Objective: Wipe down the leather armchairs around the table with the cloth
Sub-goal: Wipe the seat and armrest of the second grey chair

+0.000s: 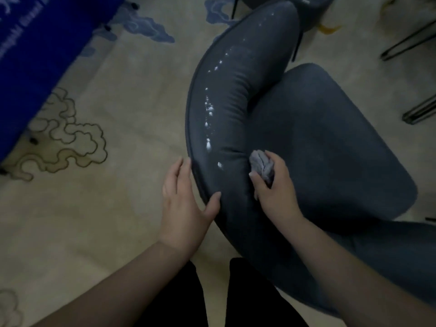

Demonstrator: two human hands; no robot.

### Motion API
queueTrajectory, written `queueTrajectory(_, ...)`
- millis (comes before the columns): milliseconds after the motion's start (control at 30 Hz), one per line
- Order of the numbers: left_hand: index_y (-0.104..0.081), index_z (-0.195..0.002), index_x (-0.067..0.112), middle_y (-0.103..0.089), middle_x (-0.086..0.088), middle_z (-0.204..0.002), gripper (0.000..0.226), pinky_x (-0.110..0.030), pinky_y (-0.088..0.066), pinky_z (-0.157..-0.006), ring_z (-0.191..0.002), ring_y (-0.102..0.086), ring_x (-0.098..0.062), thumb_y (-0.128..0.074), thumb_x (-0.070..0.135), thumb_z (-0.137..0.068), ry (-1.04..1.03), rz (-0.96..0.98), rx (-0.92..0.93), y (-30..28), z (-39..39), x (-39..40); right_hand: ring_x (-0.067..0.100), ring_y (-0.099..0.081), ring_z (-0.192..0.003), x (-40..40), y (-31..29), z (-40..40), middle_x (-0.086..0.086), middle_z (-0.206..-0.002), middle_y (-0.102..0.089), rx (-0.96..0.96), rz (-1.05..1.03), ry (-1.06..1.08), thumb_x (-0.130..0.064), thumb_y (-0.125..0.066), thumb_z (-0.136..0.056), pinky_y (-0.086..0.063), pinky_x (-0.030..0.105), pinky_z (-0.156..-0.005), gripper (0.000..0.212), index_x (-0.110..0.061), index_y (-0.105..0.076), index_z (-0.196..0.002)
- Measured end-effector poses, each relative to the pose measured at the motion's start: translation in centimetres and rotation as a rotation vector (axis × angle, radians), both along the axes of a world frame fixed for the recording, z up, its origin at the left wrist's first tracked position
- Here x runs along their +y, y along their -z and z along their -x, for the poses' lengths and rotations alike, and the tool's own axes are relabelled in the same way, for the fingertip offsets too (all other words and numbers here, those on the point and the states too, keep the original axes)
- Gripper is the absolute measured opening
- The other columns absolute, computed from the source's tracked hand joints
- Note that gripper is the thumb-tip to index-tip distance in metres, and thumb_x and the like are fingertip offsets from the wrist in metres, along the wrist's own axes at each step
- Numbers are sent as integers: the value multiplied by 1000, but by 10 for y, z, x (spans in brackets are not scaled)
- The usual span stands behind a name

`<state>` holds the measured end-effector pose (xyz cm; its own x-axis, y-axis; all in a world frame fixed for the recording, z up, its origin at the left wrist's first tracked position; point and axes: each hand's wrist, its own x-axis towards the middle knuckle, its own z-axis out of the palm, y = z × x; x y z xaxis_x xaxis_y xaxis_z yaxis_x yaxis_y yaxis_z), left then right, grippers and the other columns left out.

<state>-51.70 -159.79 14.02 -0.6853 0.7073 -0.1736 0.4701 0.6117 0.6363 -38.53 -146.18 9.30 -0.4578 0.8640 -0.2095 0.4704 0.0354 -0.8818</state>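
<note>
Your right hand (271,185) grips the bunched grey cloth (260,165) and presses it against the inner side of the curved backrest (226,102) of the dark leather armchair (330,142), just beside the lowest of the white specks (208,109). Your left hand (186,197) lies with fingers straight on the outer edge of the backrest and steadies it; keep it there. I think the best way is to lead the cloth up along the line of specks in one long stroke, with even pressure, then fold it to a clean face.
</note>
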Motion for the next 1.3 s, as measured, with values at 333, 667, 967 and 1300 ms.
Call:
queueTrajectory(333,-16,-152,13,-36,-4,-150,89,-30,-33,-111,-136,-35,-13,-68,37,-84,-365,-74,-235,9,-42,26,-4,-44,-120,14,-32,42,-12,-127,-49,241,-205,-438,-6,-66,-84,-30,9,-103,52,-13,-51,-134)
queueTrajectory(667,-14,-150,13,-40,-2,-142,95,-18,-36,-105,-124,-44,-7,-76,18,-78,-399,-153,-322,10,-41,39,-5,-48,-100,27,-31,24,1,-108,-45,190,-176,-626,-5,-70,-79,-36,5,-89,54,-28,-57,-126)
queueTrajectory(967,-16,-150,13,-36,-5,-146,95,-33,-36,-109,-131,-40,-14,-76,26,-77,-394,-165,-301,15,-40,42,23,-49,-101,68,-35,121,8,-102,-39,99,-386,-599,-8,-75,-75,-36,15,-96,44,-14,-67,-118)
queueTrajectory(1300,-32,-142,25,-51,4,-133,90,-29,-46,-96,-117,-53,-12,-77,48,-67,-427,-112,-173,16,-14,59,25,-50,-94,74,-27,110,14,-99,-42,135,-513,-642,3,-72,-74,-43,22,-90,44,-12,-67,-115)
